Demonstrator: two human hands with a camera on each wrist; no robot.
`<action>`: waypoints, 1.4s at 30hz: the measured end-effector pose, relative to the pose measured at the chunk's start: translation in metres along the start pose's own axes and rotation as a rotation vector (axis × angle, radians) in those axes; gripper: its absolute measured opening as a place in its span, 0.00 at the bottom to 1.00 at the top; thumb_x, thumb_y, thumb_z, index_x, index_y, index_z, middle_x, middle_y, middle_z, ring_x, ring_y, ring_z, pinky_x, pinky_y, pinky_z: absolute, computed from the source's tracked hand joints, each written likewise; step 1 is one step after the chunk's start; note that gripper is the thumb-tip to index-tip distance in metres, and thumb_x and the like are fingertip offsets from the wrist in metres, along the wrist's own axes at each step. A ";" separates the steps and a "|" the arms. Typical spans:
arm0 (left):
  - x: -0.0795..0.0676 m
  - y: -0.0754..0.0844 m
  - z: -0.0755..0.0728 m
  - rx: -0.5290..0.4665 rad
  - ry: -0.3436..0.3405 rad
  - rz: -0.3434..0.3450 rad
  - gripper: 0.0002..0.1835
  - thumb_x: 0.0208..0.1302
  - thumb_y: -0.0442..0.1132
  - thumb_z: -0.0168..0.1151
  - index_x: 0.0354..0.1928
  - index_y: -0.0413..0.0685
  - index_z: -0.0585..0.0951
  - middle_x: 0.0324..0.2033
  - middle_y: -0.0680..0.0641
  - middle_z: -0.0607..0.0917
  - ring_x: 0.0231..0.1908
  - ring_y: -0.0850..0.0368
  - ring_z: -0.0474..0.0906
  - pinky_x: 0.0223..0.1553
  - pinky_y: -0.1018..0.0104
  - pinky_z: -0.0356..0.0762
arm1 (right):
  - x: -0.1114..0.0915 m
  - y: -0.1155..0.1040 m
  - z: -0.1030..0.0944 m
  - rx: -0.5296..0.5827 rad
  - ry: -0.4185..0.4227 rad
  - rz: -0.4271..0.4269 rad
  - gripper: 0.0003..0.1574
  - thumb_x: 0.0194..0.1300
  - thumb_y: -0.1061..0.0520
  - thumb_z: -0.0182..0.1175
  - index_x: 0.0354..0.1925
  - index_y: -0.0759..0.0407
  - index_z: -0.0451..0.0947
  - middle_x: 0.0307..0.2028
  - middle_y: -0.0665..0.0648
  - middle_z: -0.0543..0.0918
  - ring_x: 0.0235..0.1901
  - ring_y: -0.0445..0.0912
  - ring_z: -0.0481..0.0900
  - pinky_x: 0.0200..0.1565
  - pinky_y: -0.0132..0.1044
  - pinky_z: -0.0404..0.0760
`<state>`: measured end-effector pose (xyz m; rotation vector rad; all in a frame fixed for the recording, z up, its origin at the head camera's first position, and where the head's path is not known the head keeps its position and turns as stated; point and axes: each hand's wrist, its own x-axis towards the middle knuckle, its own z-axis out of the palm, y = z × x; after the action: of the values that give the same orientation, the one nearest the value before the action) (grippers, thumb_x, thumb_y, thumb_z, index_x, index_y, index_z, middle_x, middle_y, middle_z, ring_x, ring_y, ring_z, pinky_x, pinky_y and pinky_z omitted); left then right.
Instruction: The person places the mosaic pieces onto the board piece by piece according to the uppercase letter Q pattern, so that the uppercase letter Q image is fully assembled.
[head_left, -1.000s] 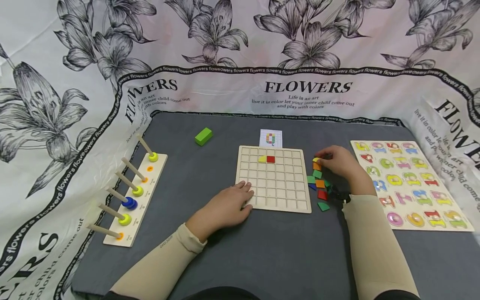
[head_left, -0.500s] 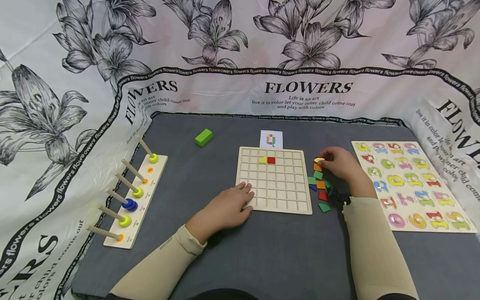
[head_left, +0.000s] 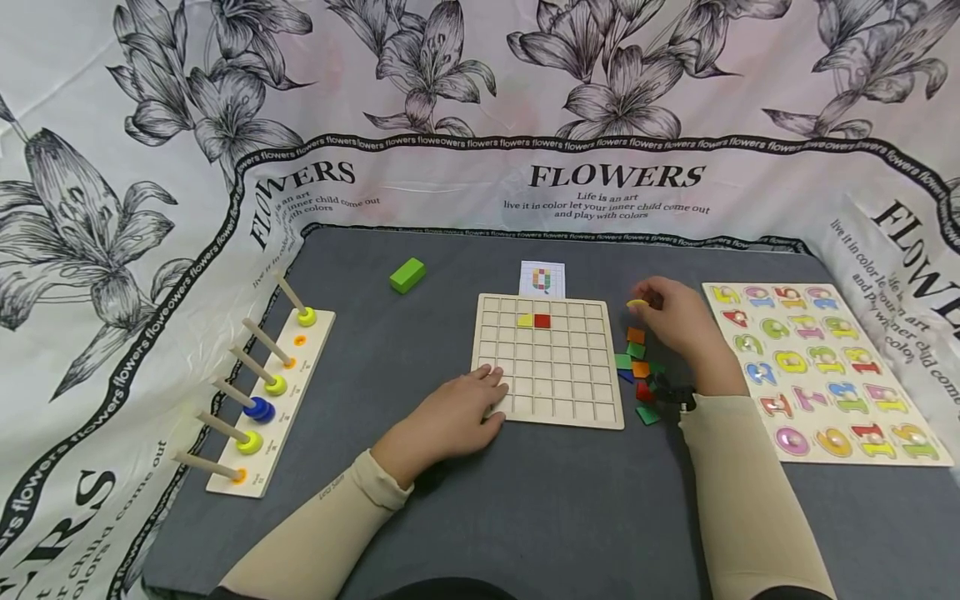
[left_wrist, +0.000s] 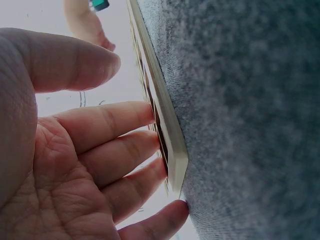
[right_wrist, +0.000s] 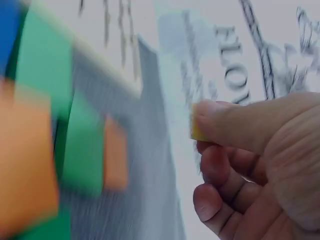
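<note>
My right hand (head_left: 678, 321) pinches a small yellow tile (right_wrist: 197, 125) between thumb and finger, above the far end of a heap of coloured tiles (head_left: 640, 369). My left hand (head_left: 453, 412) lies with its fingertips on the near left part of a wooden grid board (head_left: 555, 375); in the left wrist view the fingers (left_wrist: 120, 150) are extended onto the board's face beside its edge. A yellow piece (head_left: 525, 321) and a red square (head_left: 542, 321) sit side by side in the board's upper rows. A card with a coloured Q pattern (head_left: 542, 279) lies just beyond the board.
A number puzzle board (head_left: 825, 375) lies at the right. On the left stands a peg board (head_left: 277, 417) with yellow, blue and orange rings. A green block (head_left: 407, 275) rests on the grey table (head_left: 555, 517) at the back left. Printed cloth hangs behind.
My right hand has lifted the yellow tile off the heap and moved slightly away from me, uncovering an orange tile. The left hand has stayed on the board.
</note>
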<state>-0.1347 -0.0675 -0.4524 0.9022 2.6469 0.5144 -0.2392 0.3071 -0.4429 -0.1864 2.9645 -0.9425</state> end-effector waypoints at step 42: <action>0.000 -0.004 0.001 0.009 0.011 0.011 0.28 0.84 0.46 0.56 0.78 0.41 0.75 0.81 0.38 0.69 0.84 0.43 0.60 0.83 0.46 0.64 | 0.026 -0.077 0.071 0.015 -0.079 0.082 0.14 0.81 0.52 0.63 0.45 0.61 0.86 0.45 0.63 0.87 0.44 0.57 0.81 0.46 0.51 0.82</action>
<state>-0.1368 -0.0700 -0.4555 0.9199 2.6576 0.5124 -0.2524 0.2012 -0.4559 -0.0976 2.8685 -0.9257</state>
